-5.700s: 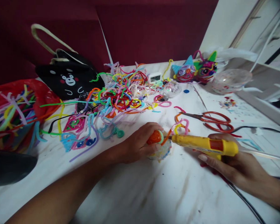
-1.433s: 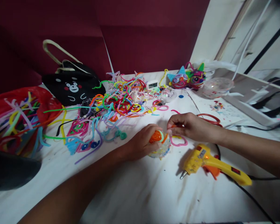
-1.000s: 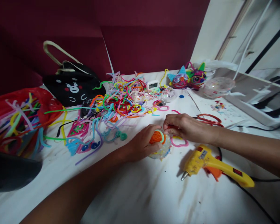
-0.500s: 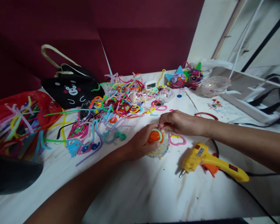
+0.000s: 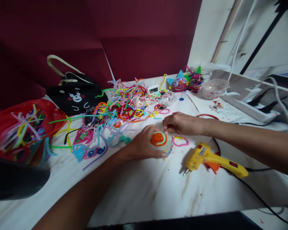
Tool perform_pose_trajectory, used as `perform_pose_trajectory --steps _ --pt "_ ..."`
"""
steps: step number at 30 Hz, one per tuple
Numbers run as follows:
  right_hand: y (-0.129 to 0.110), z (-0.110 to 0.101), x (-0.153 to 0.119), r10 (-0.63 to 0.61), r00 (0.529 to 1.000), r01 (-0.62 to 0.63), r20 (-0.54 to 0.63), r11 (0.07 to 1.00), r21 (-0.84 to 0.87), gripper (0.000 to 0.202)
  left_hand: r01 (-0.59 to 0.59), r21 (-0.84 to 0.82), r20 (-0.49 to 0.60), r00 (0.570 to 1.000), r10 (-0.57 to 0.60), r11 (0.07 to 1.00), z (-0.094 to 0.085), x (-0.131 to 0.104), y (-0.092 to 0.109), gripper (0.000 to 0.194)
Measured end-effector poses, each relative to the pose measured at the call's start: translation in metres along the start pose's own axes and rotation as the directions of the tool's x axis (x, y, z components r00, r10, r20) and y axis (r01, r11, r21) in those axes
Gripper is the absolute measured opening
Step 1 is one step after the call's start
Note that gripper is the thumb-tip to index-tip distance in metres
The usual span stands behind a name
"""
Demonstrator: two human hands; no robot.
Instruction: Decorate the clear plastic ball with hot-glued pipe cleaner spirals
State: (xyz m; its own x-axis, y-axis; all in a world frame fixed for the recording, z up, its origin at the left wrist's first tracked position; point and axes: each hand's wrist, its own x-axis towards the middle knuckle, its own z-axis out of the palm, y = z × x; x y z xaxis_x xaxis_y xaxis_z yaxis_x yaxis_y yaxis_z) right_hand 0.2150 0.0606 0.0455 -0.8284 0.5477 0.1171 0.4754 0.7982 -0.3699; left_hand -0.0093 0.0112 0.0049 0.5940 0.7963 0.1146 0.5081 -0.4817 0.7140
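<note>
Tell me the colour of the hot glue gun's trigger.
The trigger is orange, showing best in the head view.

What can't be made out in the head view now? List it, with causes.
All in the head view:
Ball: left side behind the left hand.
Right hand: fingers hide anything pinched.
Red handle: rest behind the right forearm.
Display: reading too small.
Red bag: cut off by the left edge.
</note>
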Motion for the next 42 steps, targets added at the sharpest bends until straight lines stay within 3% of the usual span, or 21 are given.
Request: perform_pose_trajectory --steps 4,7,12,16,19,21,25,29,35,39,42 --pt "0.002 -0.001 -0.001 0.01 1.0 -0.01 -0.002 1.0 -0.019 0.024 -0.001 0.151 0.003 1.0 0.0 0.989 -0.001 0.001 0.006 0.077" --pt "0.003 -0.001 -0.002 0.013 1.0 -0.013 0.001 0.999 -0.03 0.028 0.015 0.157 0.002 1.0 -0.015 0.987 -0.003 0.002 0.011 0.069" --pt "-0.004 -0.001 -0.008 -0.001 1.0 0.001 0.01 0.999 -0.033 0.027 0.107 -0.073 0.017 0.994 -0.106 0.992 -0.011 -0.002 0.012 0.078" --pt "-0.019 0.002 -0.016 -0.017 1.0 0.017 0.008 0.999 -0.048 0.023 0.089 -0.285 0.213 0.977 -0.028 0.954 -0.021 -0.004 0.0 0.072" --pt "-0.026 0.005 -0.022 -0.005 1.0 0.004 -0.012 0.998 -0.068 0.025 0.061 -0.299 0.279 0.96 0.026 0.952 -0.025 -0.004 0.0 0.07" --pt "-0.027 0.006 -0.024 0.005 1.0 -0.006 -0.02 0.997 -0.071 0.028 0.041 -0.221 0.241 0.97 0.014 0.974 -0.024 -0.003 0.007 0.066" --pt "-0.023 0.008 -0.024 0.008 1.0 -0.01 -0.028 0.998 -0.059 0.032 0.063 0.015 0.056 0.996 -0.063 0.998 -0.013 -0.001 0.022 0.046" --pt "-0.019 0.009 -0.024 0.002 0.999 -0.004 -0.047 0.999 -0.037 0.032 0.064 0.062 -0.025 0.998 -0.063 0.996 -0.003 -0.001 0.026 0.034" --pt "-0.021 0.009 -0.024 0.003 0.999 -0.001 -0.053 1.0 0.03 0.028 0.056 -0.007 0.057 0.997 -0.055 0.998 -0.011 -0.001 0.02 0.033" --pt "-0.025 0.012 -0.025 -0.01 0.999 0.015 -0.047 0.996 0.087 0.024 0.009 -0.112 0.169 0.986 0.01 0.994 -0.017 -0.001 0.012 0.04" --pt "-0.026 0.015 -0.026 -0.018 0.998 0.024 -0.056 0.994 0.103 0.022 -0.015 -0.141 0.189 0.981 0.042 0.99 -0.017 -0.004 0.011 0.039"
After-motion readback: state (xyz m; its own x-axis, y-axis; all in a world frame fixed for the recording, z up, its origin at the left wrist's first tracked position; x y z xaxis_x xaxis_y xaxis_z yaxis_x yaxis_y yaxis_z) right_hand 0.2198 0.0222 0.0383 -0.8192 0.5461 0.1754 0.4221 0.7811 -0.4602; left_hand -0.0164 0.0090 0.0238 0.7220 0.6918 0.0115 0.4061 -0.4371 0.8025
